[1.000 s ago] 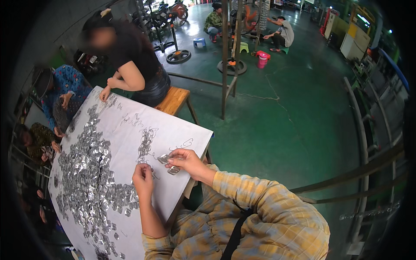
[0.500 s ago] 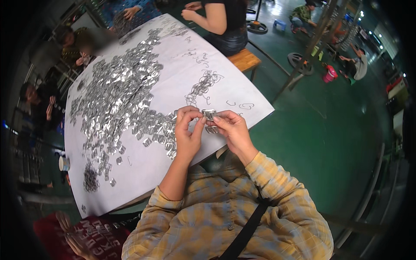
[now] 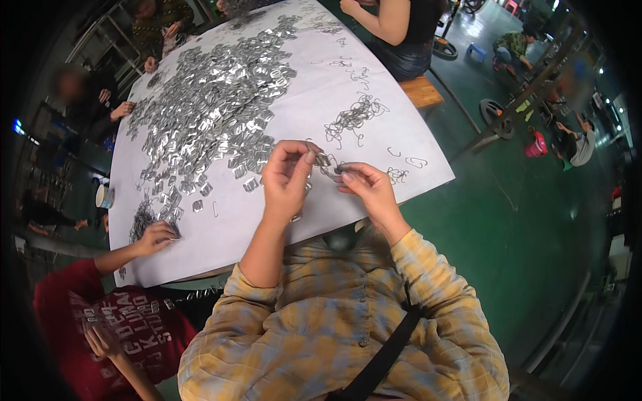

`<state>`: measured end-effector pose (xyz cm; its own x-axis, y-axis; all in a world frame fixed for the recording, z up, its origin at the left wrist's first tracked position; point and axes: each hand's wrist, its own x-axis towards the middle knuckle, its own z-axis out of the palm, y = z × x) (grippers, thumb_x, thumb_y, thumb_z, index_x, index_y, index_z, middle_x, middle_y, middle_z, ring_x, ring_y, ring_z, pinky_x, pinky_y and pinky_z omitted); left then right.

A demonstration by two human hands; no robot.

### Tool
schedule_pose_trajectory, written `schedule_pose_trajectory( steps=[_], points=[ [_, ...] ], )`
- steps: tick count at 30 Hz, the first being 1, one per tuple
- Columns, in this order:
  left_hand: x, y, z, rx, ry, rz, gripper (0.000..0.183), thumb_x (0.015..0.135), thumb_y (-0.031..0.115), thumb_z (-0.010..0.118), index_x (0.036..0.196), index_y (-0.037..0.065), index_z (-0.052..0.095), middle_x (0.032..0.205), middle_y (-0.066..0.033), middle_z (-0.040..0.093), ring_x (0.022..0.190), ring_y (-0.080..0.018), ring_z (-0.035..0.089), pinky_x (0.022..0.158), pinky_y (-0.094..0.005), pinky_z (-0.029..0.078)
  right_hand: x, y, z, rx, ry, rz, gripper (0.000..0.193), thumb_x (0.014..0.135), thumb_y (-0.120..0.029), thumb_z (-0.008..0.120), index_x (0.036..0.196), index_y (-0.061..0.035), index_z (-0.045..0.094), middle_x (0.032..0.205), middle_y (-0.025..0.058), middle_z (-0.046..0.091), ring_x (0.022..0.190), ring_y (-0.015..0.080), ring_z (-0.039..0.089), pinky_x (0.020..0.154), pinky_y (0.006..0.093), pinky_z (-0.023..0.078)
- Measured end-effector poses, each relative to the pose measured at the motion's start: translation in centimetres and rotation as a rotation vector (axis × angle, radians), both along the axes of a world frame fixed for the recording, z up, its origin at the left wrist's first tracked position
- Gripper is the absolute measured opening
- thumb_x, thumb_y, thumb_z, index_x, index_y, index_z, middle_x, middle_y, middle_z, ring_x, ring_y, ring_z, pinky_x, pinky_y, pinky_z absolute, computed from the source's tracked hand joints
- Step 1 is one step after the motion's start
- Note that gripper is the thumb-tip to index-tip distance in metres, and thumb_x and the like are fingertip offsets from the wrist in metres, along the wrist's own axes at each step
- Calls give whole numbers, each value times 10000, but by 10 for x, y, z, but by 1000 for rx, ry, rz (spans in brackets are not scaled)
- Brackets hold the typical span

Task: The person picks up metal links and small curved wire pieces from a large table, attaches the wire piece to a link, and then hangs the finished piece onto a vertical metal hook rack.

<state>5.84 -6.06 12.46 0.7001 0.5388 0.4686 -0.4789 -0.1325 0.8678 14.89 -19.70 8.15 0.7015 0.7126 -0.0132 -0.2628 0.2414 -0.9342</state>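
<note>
Above the near edge of the white-covered table (image 3: 251, 227), my left hand (image 3: 286, 177) is closed, thumb and forefinger pinching a small silver metal buckle (image 3: 322, 160). My right hand (image 3: 373, 192) is closed too, its thumb and forefinger at a thin wire ring (image 3: 329, 175) that bridges the gap between both hands. Fingers partly cover the pieces, so how ring and buckle join is hidden. Left of my hands spreads a big heap of square silver buckles (image 3: 200, 113). Beyond my right hand lies a tangle of bent wire rings (image 3: 354, 117).
At the left, the hand (image 3: 157, 239) of a person in a red shirt rests by a dark wire pile (image 3: 142, 219). A paper cup (image 3: 104, 196) stands past the left edge. Other people sit around the far side, one on a wooden bench (image 3: 421, 91).
The view has shifted, so the table sits differently in it. My hands have moved slightly apart and the held metal is tilted. The person in red now reaches onto the table.
</note>
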Motion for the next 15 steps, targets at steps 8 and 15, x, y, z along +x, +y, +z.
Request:
schedule_pose_trajectory(
  steps=[8,15],
  points=[
    [-49,30,1,194,112,250,82,817,-11,563,898,3,560,861,-63,588,809,-121,553,734,-261,453,-25,53,-53,-397,-1155,22,324,657,-180,741,905,6,648,785,144,542,785,322,531,693,393,435],
    [-65,25,2,237,109,241,59,842,20,557,895,2,538,868,-61,590,810,-122,556,744,-257,444,-21,65,-62,-470,-1294,-23,205,686,-94,692,851,7,627,740,138,522,712,316,536,626,407,434]
  ],
)
